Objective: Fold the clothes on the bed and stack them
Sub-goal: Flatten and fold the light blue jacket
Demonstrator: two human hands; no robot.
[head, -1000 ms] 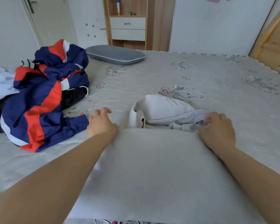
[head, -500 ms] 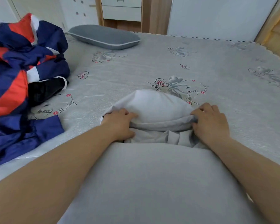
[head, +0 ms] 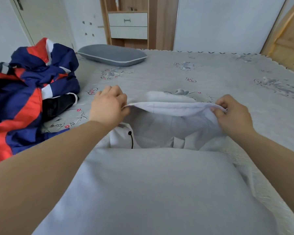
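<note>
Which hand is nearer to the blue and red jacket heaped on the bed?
The left. The left hand grips the white hoodie's hood edge just right of the jacket; the right hand grips the hood's opposite side, farther away.

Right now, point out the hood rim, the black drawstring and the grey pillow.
hood rim [head: 173, 107], head view, middle of the raised edge stretched between the hands.
black drawstring [head: 131, 140], head view, on the hanging cord.
grey pillow [head: 112, 54], head view, its top face.
</note>
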